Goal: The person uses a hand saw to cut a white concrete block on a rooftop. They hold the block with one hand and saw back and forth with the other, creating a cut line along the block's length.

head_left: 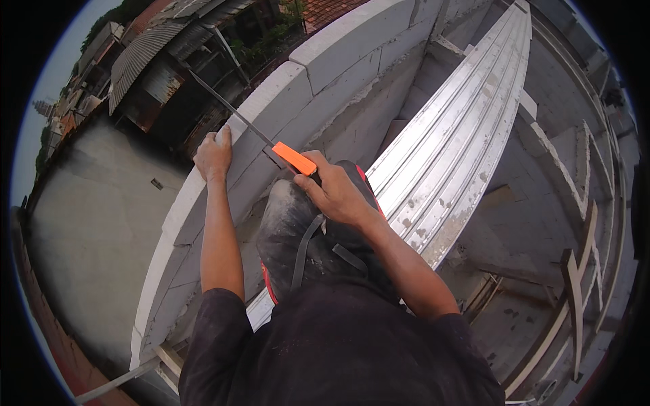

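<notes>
My right hand (336, 187) is closed round the orange handle of a hand saw (292, 158), above my knee. From the handle the thin grey blade slants up and to the left, across the top of the white block wall and out past its outer edge. My left hand (214, 154) grips the top of a white block (181, 211), its fingers bent over the edge and partly hidden. It is on the near side of the blade, apart from it. Whether the teeth have cut into a block cannot be made out.
Ribbed metal decking (447, 135) runs beneath me to the upper right. Past the wall is a drop to a grey surface (101, 223) and corrugated roofs (156, 47). On the right, wooden boards (572, 304) and block walls surround a lower floor (514, 325).
</notes>
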Demonstrator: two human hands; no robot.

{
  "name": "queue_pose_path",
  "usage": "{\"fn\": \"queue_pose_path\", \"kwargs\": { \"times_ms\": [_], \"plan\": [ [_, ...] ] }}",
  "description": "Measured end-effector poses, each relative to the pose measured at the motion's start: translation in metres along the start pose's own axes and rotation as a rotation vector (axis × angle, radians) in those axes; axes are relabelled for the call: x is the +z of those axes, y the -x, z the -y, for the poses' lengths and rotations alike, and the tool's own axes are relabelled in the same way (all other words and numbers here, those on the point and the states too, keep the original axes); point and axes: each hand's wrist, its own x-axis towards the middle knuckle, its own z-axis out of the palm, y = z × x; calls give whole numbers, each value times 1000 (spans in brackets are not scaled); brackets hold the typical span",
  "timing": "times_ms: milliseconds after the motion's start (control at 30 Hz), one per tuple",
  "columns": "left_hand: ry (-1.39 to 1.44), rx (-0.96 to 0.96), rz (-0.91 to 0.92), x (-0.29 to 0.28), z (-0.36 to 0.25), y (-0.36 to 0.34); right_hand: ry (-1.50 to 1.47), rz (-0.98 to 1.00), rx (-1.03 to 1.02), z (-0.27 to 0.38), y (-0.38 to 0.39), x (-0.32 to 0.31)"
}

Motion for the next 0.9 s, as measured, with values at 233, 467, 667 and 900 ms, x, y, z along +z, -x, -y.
{"fn": "queue_pose_path", "kwargs": {
  "times_ms": [233, 467, 667, 900],
  "plan": [
    [63, -43, -22, -6, 7, 9, 20, 93, 60, 11, -4, -6],
    [69, -32, -21, -9, 1, 11, 120, 33, -38, 22, -4, -11],
    [48, -58, -34, -4, 4, 9, 69, 51, -18, 27, 3, -10],
    [65, -83, 12, -11, 0, 10, 43, 75, 38, 35, 7, -5]
  ]
}}
